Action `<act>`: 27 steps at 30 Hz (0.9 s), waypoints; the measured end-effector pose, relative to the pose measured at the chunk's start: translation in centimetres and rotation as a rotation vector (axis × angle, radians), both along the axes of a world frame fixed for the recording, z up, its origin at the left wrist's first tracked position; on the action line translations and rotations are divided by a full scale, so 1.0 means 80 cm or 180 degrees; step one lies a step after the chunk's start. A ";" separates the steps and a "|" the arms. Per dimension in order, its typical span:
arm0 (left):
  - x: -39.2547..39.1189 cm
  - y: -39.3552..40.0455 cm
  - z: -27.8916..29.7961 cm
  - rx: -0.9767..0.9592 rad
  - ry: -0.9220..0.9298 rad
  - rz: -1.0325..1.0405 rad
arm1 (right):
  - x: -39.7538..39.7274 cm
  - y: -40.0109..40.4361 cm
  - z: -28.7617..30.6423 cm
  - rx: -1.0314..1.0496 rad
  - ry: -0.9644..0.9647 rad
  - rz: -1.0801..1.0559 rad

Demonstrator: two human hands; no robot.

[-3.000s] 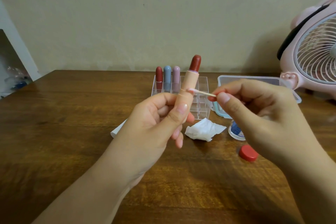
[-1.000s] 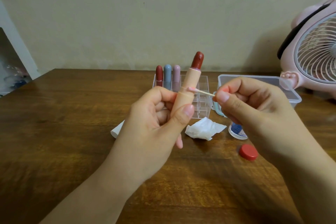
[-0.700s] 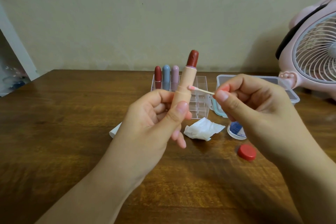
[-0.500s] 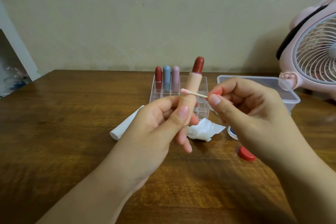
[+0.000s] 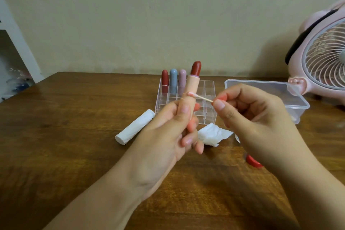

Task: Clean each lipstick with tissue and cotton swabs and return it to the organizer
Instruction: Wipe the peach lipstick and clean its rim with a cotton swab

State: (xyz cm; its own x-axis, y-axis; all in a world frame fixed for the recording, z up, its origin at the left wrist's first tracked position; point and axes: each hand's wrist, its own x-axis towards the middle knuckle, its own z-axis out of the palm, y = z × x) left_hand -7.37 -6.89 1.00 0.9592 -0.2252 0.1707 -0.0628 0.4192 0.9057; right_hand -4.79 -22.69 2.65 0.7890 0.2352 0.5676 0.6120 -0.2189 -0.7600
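Head view: left hand (image 5: 164, 134) grips the lipstick (image 5: 192, 84) near-upright, tip up; right-hand fingers (image 5: 219, 103) pinch a near-level cotton swab (image 5: 200, 97).

table (image 5: 56, 136): brown wood, grain running left to right
wall (image 5: 149, 15): plain cream, behind the table's far edge
fan (image 5: 324, 61): pink, white grille, black strap over its top, standing at the far right
box (image 5: 291, 97): clear plastic, lidded, just left of the fan
cap (image 5: 252, 160): red, lying on the table, partly hidden
shelf (image 5: 11, 43): white, at the left edge, contents blurred
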 end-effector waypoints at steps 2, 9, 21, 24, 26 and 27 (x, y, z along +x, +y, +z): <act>0.000 0.000 -0.001 0.0191 -0.0091 0.0063 | 0.000 0.001 -0.001 -0.0009 -0.0031 -0.0002; 0.000 0.001 0.001 -0.0110 -0.0068 -0.0032 | -0.001 -0.004 0.004 -0.0076 0.0020 -0.0184; -0.003 0.000 0.002 -0.0201 -0.0102 -0.0132 | -0.003 -0.004 0.007 0.0370 0.0075 0.0068; 0.000 -0.002 -0.001 -0.0130 -0.0120 -0.0110 | -0.002 0.000 0.003 0.0243 0.0020 0.0130; 0.000 -0.001 -0.001 -0.0146 -0.0086 -0.0184 | -0.001 -0.001 0.002 0.0185 0.0021 0.0110; -0.001 -0.001 -0.001 -0.0177 -0.0061 -0.0239 | -0.001 -0.002 0.002 0.0195 0.0050 0.0093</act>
State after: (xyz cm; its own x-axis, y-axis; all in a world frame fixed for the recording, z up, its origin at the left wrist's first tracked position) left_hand -7.42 -6.95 0.91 0.9364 -0.2860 0.2032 -0.0465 0.4729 0.8799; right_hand -4.86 -22.88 2.85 0.7911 0.2234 0.5694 0.6054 -0.1537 -0.7809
